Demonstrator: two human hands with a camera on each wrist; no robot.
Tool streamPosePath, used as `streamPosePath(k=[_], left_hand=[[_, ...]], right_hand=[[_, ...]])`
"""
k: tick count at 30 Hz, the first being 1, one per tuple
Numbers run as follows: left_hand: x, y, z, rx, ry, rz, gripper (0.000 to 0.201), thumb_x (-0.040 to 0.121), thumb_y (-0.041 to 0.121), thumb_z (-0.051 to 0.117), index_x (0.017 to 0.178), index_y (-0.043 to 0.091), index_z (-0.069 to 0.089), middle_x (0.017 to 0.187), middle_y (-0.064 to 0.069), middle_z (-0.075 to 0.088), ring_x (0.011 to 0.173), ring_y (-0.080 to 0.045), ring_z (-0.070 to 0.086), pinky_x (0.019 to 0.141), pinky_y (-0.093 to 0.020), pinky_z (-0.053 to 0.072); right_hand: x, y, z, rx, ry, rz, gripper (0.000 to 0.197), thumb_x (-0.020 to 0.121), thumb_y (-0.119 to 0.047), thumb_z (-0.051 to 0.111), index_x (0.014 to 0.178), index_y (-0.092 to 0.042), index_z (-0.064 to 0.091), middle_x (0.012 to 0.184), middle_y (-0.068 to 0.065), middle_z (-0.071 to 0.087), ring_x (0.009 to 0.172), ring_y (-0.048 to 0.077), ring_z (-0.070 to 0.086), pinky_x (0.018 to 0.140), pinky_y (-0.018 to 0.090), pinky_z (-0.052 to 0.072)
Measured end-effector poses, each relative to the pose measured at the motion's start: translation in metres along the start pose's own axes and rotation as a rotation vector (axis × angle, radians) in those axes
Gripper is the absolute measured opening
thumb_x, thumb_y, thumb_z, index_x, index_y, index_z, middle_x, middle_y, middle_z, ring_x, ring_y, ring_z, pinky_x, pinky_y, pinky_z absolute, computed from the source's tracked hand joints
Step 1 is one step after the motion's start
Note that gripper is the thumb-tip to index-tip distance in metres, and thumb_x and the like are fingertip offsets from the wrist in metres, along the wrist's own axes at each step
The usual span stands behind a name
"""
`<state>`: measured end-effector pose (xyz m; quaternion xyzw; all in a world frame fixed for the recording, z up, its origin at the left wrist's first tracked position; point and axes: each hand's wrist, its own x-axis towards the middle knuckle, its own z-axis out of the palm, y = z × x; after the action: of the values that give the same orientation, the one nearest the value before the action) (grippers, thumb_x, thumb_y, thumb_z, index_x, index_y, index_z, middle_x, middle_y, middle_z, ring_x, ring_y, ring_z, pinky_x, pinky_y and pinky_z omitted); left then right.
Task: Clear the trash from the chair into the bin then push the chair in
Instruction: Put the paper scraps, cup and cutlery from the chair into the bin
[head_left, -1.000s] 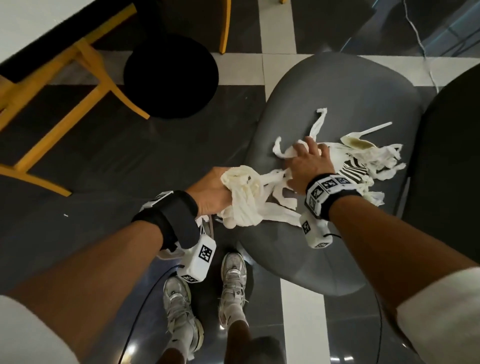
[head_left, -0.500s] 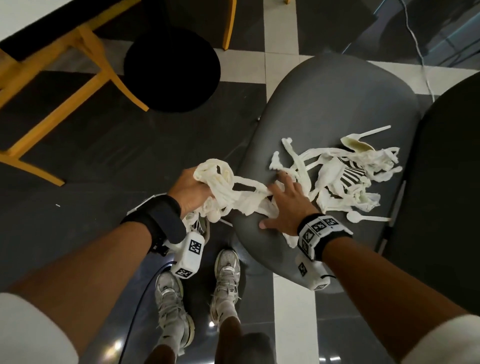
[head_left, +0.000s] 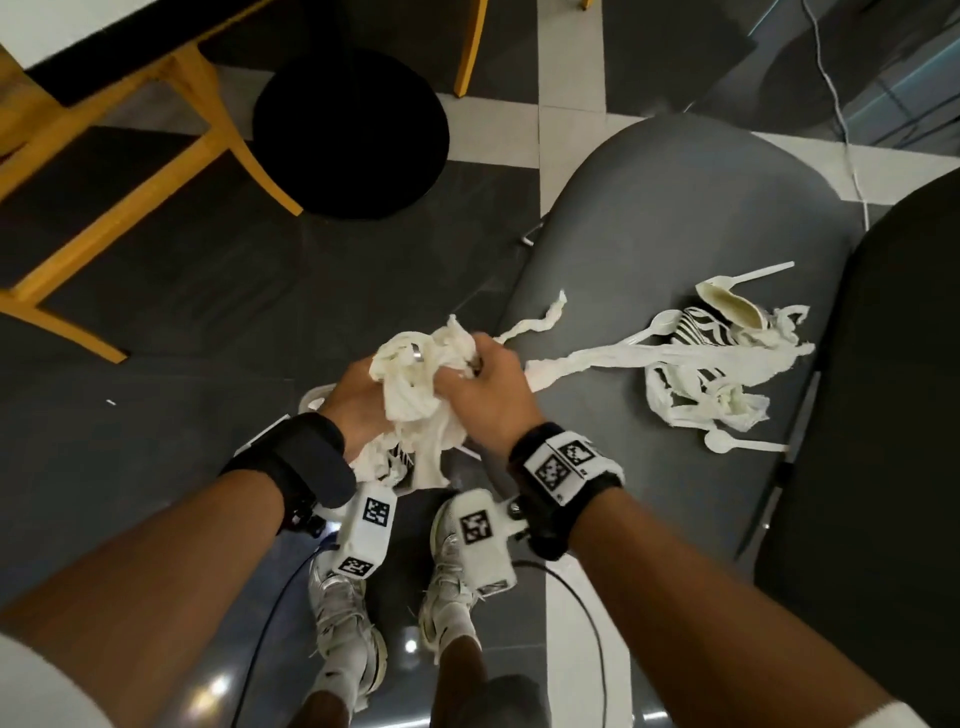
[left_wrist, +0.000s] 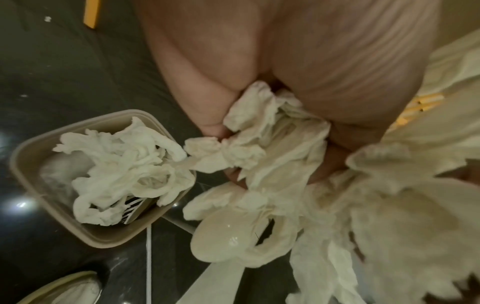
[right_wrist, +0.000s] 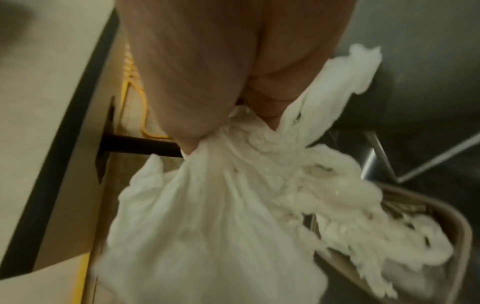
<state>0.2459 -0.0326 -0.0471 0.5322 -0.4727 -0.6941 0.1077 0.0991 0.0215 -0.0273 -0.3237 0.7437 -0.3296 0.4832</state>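
My left hand (head_left: 358, 395) and my right hand (head_left: 483, 389) together grip a wad of white tissue (head_left: 415, 379) just off the left edge of the grey chair seat (head_left: 675, 218). Strips trail from the wad back onto the seat. A plastic spoon (left_wrist: 228, 236) hangs in the bunch under my left hand. The beige bin (left_wrist: 28, 152) stands on the floor below, holding tissue and a striped cup; its rim (right_wrist: 459, 226) also shows under my right hand. On the seat lie tissue strips (head_left: 701, 364), a striped paper cup (head_left: 701, 327) and white plastic spoons (head_left: 727, 441).
A black round table base (head_left: 353, 130) and yellow wooden chair legs (head_left: 104, 208) stand on the dark tiled floor to the left. A black chair back (head_left: 883, 415) rises at the right. My feet in white shoes (head_left: 343, 613) stand below my hands, with cables beside them.
My right hand left the seat and joined the left, bunching the tissue between both hands. The wad has come off the seat's left edge, above the bin.
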Motion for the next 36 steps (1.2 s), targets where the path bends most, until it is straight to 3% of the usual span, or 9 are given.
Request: streamPosePath(k=[3,8,11,15,18,20,25,31,36], left_hand=[[-0.001,-0.027,-0.032,0.014,0.119,-0.090,0.029,0.079,0.029,0.075,0.105,0.019,0.068,0.098,0.000,0.072,0.087,-0.017,0.068,0.071,-0.030,0.053],[0.015,-0.098,-0.075,0.120,0.230,-0.201,0.017,0.089,0.014,0.071,0.102,0.023,0.068,0.088,0.008,0.070,0.082,-0.009,0.067,0.061,-0.019,0.050],[0.041,-0.145,-0.087,0.207,0.214,-0.183,0.042,0.079,0.015,0.074,0.119,0.018,0.062,0.110,-0.001,0.069,0.105,-0.022,0.067,0.086,-0.033,0.055],[0.067,-0.197,-0.075,0.164,0.200,-0.199,0.042,0.084,0.006,0.061,0.118,0.022,0.044,0.104,0.018,0.052,0.099,-0.004,0.053,0.070,-0.005,0.042],[0.080,-0.228,-0.065,0.313,0.169,-0.177,0.064,0.094,0.003,0.046,0.149,0.009,0.016,0.145,0.002,0.036,0.134,-0.014,0.039,0.107,-0.017,0.034],[0.088,-0.241,-0.065,0.447,0.184,-0.183,0.075,0.096,0.008,0.048,0.152,0.006,-0.001,0.146,0.001,0.033,0.131,-0.017,0.041,0.111,-0.033,0.038],[0.112,-0.246,-0.069,0.692,0.282,-0.151,0.067,0.087,0.001,0.059,0.145,0.002,0.028,0.146,-0.017,0.042,0.132,-0.033,0.046,0.108,-0.039,0.042],[0.096,-0.233,-0.096,0.755,0.259,0.203,0.077,0.077,0.006,0.063,0.147,0.021,0.035,0.155,-0.002,0.029,0.141,-0.023,0.031,0.115,-0.034,0.031],[0.100,-0.252,-0.124,0.566,0.452,-0.169,0.055,0.085,0.018,0.062,0.135,0.012,0.039,0.134,-0.014,0.046,0.119,-0.035,0.052,0.094,-0.041,0.044]], right_hand=[[0.009,0.008,0.049,0.222,-0.043,0.127,0.021,0.082,-0.016,0.065,0.102,-0.012,0.066,0.095,0.008,0.075,0.088,0.022,0.073,0.081,0.043,0.061],[0.033,0.061,0.128,0.222,-0.091,0.207,0.019,0.086,-0.009,0.062,0.104,-0.010,0.064,0.095,0.005,0.073,0.087,0.021,0.071,0.082,0.037,0.060],[0.057,0.111,0.170,0.079,-0.095,0.225,0.030,0.086,-0.015,0.058,0.115,-0.010,0.060,0.097,0.003,0.069,0.086,0.017,0.066,0.082,0.031,0.057],[0.083,0.181,0.200,-0.255,-0.171,0.210,0.035,0.093,-0.018,0.054,0.126,-0.006,0.055,0.120,0.015,0.065,0.113,0.031,0.061,0.094,0.034,0.049],[0.088,0.200,0.200,-0.426,-0.237,0.123,0.036,0.097,-0.015,0.048,0.130,-0.003,0.054,0.131,0.017,0.060,0.124,0.031,0.055,0.105,0.036,0.044],[0.084,0.201,0.193,-0.433,-0.237,0.023,0.049,0.095,-0.014,0.047,0.142,-0.004,0.039,0.145,0.016,0.047,0.136,0.030,0.044,0.115,0.040,0.036],[0.072,0.202,0.190,-0.635,-0.330,-0.193,0.063,0.092,-0.011,0.056,0.149,-0.013,0.029,0.164,0.007,0.006,0.149,0.031,0.024,0.117,0.042,0.035],[0.109,0.212,0.228,-1.024,-0.778,0.022,0.089,0.083,-0.042,0.066,0.155,-0.029,0.016,0.165,0.004,0.010,0.152,0.032,0.013,0.121,0.058,0.018],[0.125,0.186,0.223,-1.197,-0.638,-0.191,0.102,0.065,-0.070,0.066,0.150,-0.040,0.017,0.162,0.001,0.020,0.150,0.035,0.015,0.120,0.059,0.009]])
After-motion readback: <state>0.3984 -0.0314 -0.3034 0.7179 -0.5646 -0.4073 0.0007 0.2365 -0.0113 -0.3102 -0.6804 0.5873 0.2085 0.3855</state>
